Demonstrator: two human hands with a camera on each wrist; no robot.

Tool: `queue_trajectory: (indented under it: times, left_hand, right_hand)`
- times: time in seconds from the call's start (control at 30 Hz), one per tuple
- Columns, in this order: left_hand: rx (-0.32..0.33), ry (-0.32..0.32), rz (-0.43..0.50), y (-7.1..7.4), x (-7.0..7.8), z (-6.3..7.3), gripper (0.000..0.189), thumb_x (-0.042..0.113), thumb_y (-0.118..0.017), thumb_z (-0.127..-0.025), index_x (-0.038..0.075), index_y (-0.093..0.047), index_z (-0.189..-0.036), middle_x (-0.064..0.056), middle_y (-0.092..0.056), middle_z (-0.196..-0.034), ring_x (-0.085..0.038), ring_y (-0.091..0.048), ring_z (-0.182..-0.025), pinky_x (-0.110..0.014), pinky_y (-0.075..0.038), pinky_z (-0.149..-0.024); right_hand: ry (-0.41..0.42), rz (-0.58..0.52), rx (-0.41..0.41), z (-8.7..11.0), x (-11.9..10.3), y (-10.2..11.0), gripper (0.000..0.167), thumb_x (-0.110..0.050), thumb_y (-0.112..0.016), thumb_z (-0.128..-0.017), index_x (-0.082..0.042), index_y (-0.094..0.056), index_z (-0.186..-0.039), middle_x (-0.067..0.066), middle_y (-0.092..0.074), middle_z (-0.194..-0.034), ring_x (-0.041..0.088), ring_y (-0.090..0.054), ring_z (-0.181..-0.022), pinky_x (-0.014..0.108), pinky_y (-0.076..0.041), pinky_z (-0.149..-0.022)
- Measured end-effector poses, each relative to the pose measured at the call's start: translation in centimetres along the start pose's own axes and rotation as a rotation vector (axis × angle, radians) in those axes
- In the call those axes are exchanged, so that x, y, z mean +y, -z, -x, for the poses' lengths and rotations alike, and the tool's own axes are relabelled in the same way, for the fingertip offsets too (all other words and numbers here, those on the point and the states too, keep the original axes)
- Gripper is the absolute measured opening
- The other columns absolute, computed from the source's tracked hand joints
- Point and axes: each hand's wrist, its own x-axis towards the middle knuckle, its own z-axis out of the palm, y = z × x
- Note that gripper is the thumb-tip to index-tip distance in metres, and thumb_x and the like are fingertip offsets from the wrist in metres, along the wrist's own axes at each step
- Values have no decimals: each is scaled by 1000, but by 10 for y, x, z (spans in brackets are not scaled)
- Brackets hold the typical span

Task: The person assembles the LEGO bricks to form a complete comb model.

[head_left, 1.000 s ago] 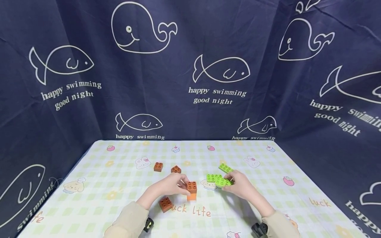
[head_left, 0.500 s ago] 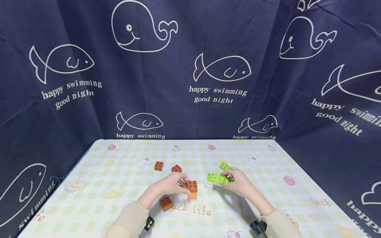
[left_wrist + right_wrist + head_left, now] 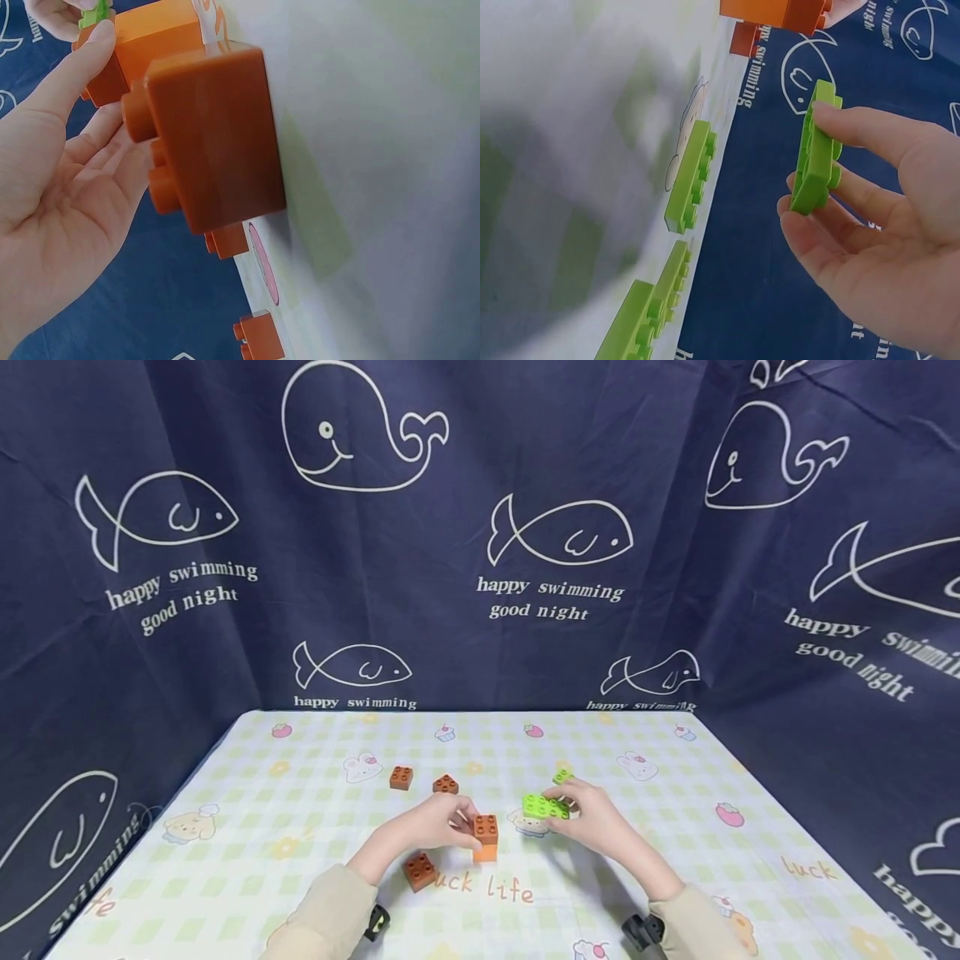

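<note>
My left hand (image 3: pixel 435 822) holds a small stack: a reddish-brown toy building brick (image 3: pixel 486 829) with studs, on top of a bright orange brick (image 3: pixel 485 853). In the left wrist view the thumb presses on the side of the brown brick (image 3: pixel 105 71). To the right, my right hand (image 3: pixel 588 814) pinches a flat lime-green brick (image 3: pixel 815 161) between thumb and fingers, held above the table. Another green brick (image 3: pixel 690 176) lies on the cloth below it, and further green bricks (image 3: pixel 630 322) lie nearer the right wrist.
Loose brown bricks lie around my left hand: one (image 3: pixel 401 777) at the back left, one (image 3: pixel 446 784) just behind the hand, one (image 3: pixel 420 872) near the wrist. A green brick (image 3: pixel 562 774) shows behind my right hand. A patterned cloth (image 3: pixel 300 810) covers the table; dark-blue curtains (image 3: pixel 450 652) surround it.
My right hand has shifted left and slightly farther back with the green brick, toward the brown and orange stack. The left hand and its stack have stayed nearly still.
</note>
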Motion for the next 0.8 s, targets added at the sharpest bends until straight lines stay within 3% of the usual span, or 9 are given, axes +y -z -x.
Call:
queue_trajectory:
  times: [0.37,0.8]
  left_hand:
    - [4,-3,1,0,0,1,32,30,-76,-78,11,-63,-99,3,-65,-96,-11,-65,-87,-21,-52,-77]
    - [2,0,-1,0,1,1,31,29,-76,-78,10,-63,-98,1,-66,-96,-11,-65,-86,-22,-53,-78]
  right_hand:
    - [134,-7,-9,-2,-11,-1,36,-15,-76,-74,-2,-66,-107,6,-66,-100,19,-60,-87,35,-54,-76]
    - [150,-6,-32,-6,-21,-9,36,-17,-75,-76,-5,-66,-109,4,-66,-104,22,-61,-95,36,-52,-83]
